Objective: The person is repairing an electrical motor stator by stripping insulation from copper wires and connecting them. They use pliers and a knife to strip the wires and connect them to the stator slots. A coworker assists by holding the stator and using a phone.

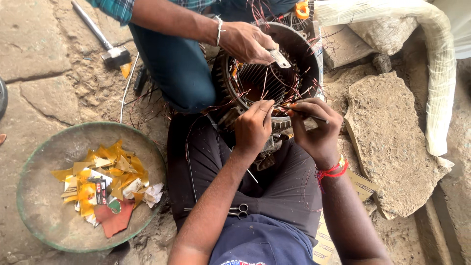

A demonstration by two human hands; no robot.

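Item: motor stator (pixel 267 81), round, dark, finned housing, set on the ground at 12 o'clock of the wearer's lap; copper wires (pixel 274 78) are seen looping out of its bore.

Left hand (pixel 252 125): curled at the stator's near rim, fingertips pinched on the wire ends there. Right hand (pixel 316 125): closed around a thin dark rod-like tool (pixel 314 117), its tip laid toward the same spot at 9 o'clock of the hand; a red thread band is worn at the wrist.

Co-worker's hand (pixel 245 41): rested on the far rim at 12 o'clock, a small flat pale tool (pixel 278 58) held in it.

Step judged in hand: winding wires being tucked or dressed at the near rim. The next move is judged to call for steady pinching while the tool tip is guided between strands without nicking them.

Surroundings: scissors (pixel 238 211) lying on the lap at 6 o'clock; round metal pan (pixel 34 206) at 8 o'clock, holding yellow and white paper scraps (pixel 105 184); hammer (pixel 100 37) at 11 o'clock; flat stone slab (pixel 392 142) at 3 o'clock.
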